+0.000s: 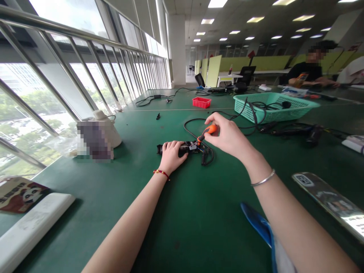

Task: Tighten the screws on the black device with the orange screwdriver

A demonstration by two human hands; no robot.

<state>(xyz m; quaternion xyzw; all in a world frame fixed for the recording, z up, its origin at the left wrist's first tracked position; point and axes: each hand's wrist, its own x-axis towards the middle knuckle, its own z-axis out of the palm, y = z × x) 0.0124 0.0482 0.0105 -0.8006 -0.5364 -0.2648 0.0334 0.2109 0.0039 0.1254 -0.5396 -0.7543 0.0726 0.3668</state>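
Left hand (171,154) clamped over black device (187,148) mid green desk (199,212) — right hand (229,137) pinching orange-handled screwdriver (207,132), tip down on device. Black cable (199,132) looped just behind.

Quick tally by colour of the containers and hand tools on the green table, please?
Orange-handled screwdriver, in the right hand: 1
Black corded device, under the left hand: 1
Small red plastic tray: 1
Teal mesh plastic basket: 1
Total: 4
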